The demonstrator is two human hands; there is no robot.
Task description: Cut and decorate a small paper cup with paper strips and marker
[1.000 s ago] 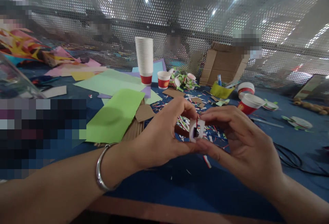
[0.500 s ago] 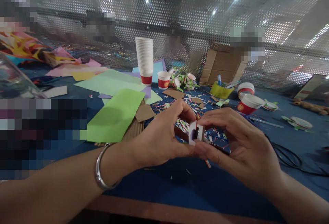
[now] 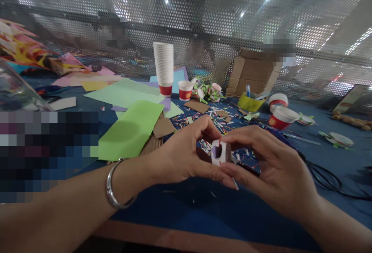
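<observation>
Where the two hands meet: a small white paper ring [image 3: 220,153] with a red-brown edge on its right side is held just above the blue table cover [image 3: 221,210], near the middle of the view.
Left hand [image 3: 180,158]: it is pinched onto the paper ring from the left. The thumb is laid under the ring and the forefinger is arched over its top. The other fingers are curled in behind and mostly hidden.
Right hand [image 3: 276,167]: it is pinched onto the ring's right side. The forefinger is set on top and the thumb is stretched beneath, touching the left thumb.
Bangle [image 3: 112,187]: a silver band is worn on the left wrist.
Paper scraps [image 3: 221,119]: red, white and green trimmings are strewn over the cover just behind the hands.
Green sheet [image 3: 130,129]: it is laid flat to the left of the hands, partly over brown cardboard pieces [image 3: 162,127].
Cup stack [image 3: 163,67]: white cups are nested upright well behind the hands, with a red band at the base.
Single cup [image 3: 185,89]: a red-and-white cup is stood upright just right of the stack.
Tipped cup [image 3: 281,116]: it is seen tilted at the right, beyond the right hand.
Black cable [image 3: 325,177]: it is looped on the cover beside the right hand.
</observation>
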